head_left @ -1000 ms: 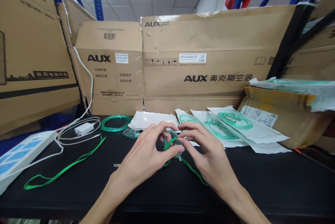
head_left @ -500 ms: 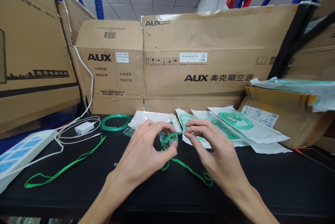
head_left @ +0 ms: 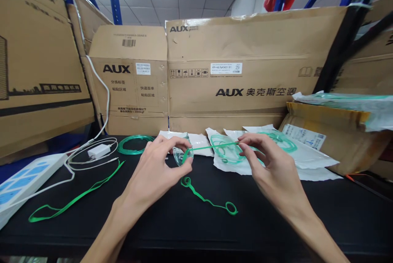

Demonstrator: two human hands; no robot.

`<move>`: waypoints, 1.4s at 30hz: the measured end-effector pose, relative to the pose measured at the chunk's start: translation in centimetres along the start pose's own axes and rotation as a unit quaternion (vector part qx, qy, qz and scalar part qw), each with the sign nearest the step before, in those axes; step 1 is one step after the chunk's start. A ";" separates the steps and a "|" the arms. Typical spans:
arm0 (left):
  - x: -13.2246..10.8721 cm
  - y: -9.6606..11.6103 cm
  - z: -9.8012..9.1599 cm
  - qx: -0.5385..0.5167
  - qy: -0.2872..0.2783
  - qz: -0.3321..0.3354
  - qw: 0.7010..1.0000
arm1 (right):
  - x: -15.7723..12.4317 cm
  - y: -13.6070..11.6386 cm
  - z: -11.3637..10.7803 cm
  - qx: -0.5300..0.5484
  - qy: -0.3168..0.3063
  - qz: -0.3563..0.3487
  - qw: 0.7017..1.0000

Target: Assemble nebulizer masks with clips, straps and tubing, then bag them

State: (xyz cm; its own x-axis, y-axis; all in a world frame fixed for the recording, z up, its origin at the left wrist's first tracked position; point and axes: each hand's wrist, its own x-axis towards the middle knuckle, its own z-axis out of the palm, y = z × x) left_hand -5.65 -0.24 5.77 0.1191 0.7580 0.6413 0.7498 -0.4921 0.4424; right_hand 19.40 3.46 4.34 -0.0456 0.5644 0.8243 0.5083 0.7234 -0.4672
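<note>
My left hand (head_left: 156, 173) is closed on a clear plastic mask (head_left: 179, 157), its thumb and fingers partly covering it. From the mask a green elastic strap (head_left: 211, 147) runs taut to the right. My right hand (head_left: 270, 168) pinches the far end of this strap between thumb and fingertips. Below the hands, a curled green length of strap (head_left: 208, 200) trails over the black tabletop with a loop at its end; whether its upper end joins the mask is hard to see. Another green strap (head_left: 73, 199) lies loose at the left.
Behind my hands lie a coil of green tubing (head_left: 135, 150) and white-backed packs (head_left: 319, 160) with green tubing. A power strip (head_left: 24, 185) and white charger (head_left: 98, 150) sit at left. Cardboard boxes (head_left: 254, 50) wall the back; an opened carton (head_left: 346, 140) stands right.
My hands have moved apart, the left one leftward with the mask and the right one rightward and up. The strap between them is now stretched straight. The curled length has shifted left.
</note>
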 end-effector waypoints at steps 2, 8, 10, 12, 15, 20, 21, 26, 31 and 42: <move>0.0 -0.1 0.1 0.001 -0.003 0.000 1.000 | -0.1 -0.3 0.2 0.017 0.001 0.032 0.999; -0.4 0.2 1.1 -0.061 -0.069 0.023 0.996 | -1.0 -1.9 1.7 0.182 -0.174 0.139 0.958; -0.5 0.5 1.6 -0.082 -0.102 0.034 0.991 | -1.3 -2.1 2.3 0.234 -0.203 0.177 0.934; -0.5 0.7 2.0 -0.094 -0.128 0.041 0.986 | -1.5 -2.0 2.8 0.275 -0.237 0.211 0.908; -0.5 0.8 2.1 -0.095 -0.139 0.045 0.985 | -1.7 -1.7 3.4 0.312 -0.264 0.242 0.880; -1.1 1.5 0.9 -0.078 -0.130 0.073 0.986 | -1.8 -0.7 4.3 0.281 -0.244 0.253 0.893; -1.4 1.7 0.7 -0.078 -0.166 0.083 0.979 | -1.8 -0.4 4.4 0.277 -0.241 0.255 0.895; -2.7 2.4 1.8 -0.083 -0.422 0.121 0.894 | -2.3 0.7 4.8 0.255 -0.220 0.273 0.901; -3.4 2.0 3.7 -0.078 -0.450 0.091 0.885 | -2.5 1.4 5.0 0.240 -0.194 0.289 0.906; -0.7 -0.7 1.0 -0.041 -0.298 0.038 0.953 | -1.0 1.5 3.2 0.159 -0.158 0.258 0.940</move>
State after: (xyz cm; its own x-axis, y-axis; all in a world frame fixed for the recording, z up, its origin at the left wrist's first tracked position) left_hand -5.60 -0.01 4.45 0.5375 0.8157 0.2139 0.6738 -0.5680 0.4727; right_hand 17.41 5.26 1.81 -0.1421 0.9260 0.3498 0.2533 0.3756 -0.8915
